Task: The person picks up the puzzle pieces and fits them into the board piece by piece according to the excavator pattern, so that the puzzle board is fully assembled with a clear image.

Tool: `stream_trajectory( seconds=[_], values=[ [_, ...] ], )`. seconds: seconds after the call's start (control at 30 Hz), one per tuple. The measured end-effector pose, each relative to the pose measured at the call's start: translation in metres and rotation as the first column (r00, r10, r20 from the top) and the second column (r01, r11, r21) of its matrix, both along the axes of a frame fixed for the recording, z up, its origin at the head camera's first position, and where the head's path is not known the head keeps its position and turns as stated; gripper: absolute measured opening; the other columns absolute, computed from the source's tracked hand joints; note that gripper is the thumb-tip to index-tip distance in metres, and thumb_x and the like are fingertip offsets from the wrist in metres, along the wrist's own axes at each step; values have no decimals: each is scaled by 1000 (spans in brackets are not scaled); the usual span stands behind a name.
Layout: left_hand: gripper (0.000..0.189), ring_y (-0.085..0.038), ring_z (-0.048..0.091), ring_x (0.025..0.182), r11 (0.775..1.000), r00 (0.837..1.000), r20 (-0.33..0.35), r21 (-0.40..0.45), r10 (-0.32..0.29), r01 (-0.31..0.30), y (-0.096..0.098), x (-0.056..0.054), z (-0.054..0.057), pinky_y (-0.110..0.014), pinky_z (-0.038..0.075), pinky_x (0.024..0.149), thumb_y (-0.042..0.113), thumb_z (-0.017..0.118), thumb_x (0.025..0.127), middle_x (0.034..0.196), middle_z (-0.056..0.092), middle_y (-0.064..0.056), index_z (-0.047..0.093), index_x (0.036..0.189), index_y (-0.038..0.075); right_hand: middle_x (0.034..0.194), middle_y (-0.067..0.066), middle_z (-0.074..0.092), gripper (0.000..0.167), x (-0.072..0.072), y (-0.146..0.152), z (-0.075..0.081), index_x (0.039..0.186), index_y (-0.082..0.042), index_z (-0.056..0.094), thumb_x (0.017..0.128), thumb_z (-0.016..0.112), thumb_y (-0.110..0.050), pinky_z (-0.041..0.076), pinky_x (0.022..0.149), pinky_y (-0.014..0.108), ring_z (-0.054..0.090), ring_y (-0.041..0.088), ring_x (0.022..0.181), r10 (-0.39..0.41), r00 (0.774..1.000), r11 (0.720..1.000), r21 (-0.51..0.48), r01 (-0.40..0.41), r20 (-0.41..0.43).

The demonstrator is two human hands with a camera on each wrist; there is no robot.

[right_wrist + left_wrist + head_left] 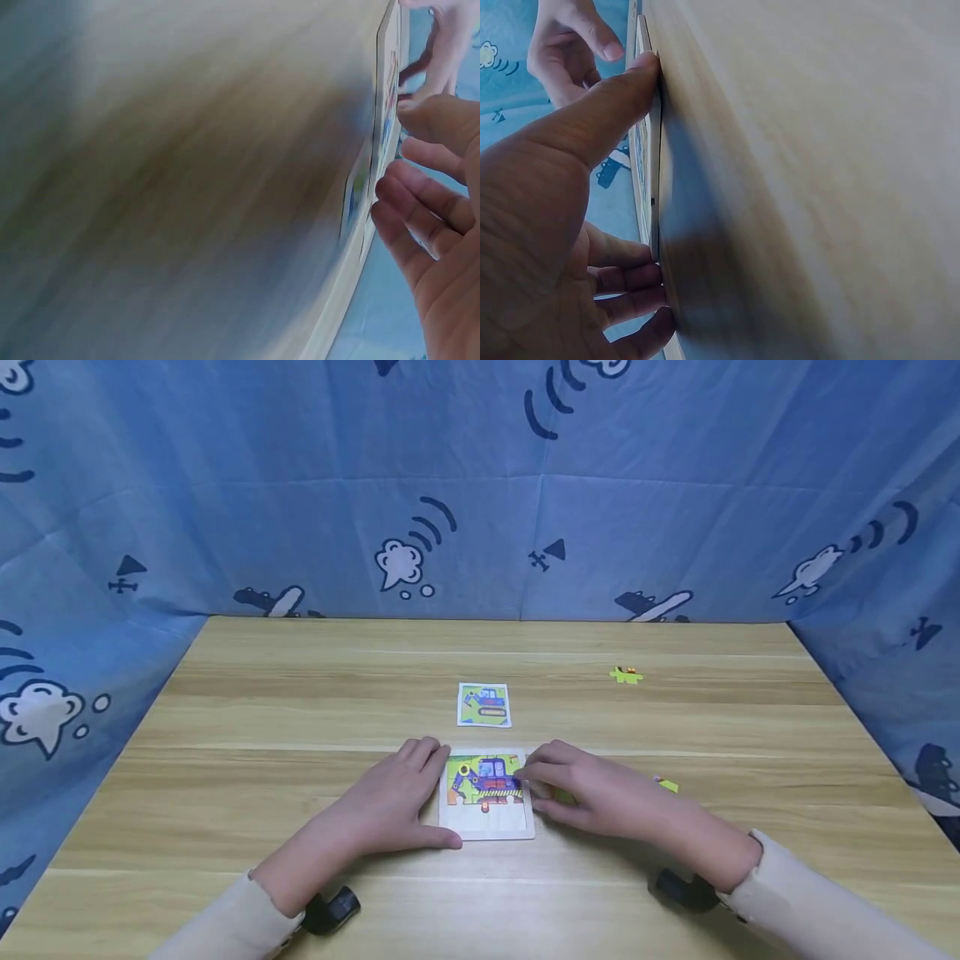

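Observation:
A white-framed jigsaw puzzle board lies flat near the table's front, its upper part filled with a blue digger picture and its lower strip bare white. My left hand holds the board at its left side, thumb on the near edge and fingertips by the upper left corner. Over the board's right edge, my right hand touches the picture's right end with its fingertips. Its thumb stands apart from the fingers in the right wrist view, with no piece visible between them. A yellow-green puzzle piece shows partly beneath that hand.
Just beyond the board lies a small picture card with the same digger. One green puzzle piece is at the back right; another piece lies partly hidden behind the right forearm. A blue patterned curtain surrounds the wooden table.

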State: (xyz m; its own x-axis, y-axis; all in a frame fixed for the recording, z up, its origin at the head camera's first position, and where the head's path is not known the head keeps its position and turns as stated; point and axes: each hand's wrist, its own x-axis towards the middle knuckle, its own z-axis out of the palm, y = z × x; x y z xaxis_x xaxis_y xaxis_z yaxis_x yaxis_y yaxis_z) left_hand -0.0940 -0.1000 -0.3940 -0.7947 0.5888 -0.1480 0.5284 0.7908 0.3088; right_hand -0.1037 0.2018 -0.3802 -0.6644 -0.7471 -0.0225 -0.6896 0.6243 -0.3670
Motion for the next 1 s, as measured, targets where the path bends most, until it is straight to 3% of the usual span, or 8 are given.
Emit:
stream_trajectory(
  seconds=[0.27,0.57,1.0],
  values=[
    [117,-31,48,136,1000,1000,0,-1,2,-2,0,0,1,-47,50,113,77,76,77,150,48,-16,41,157,0,129,-2,69,36,3,26,3,130,-16,72,95,77,-20,59,101,40,65,17,119,-49,999,997,54,48,22],
    [114,-31,49,135,1000,1000,-4,1,-4,4,0,0,1,-48,49,113,74,77,78,149,48,-17,41,156,-2,131,0,70,38,3,39,3,129,-16,74,94,71,0,58,103,41,66,20,123,16,999,998,61,-17,28],
    [116,-31,49,136,1000,1000,-11,5,-6,6,-1,1,1,-48,50,113,77,75,78,150,48,-16,41,157,-1,123,-1,70,29,2,37,-1,122,-11,74,93,77,-6,60,98,35,69,15,114,7,1000,999,41,-6,-30]
  ],
)
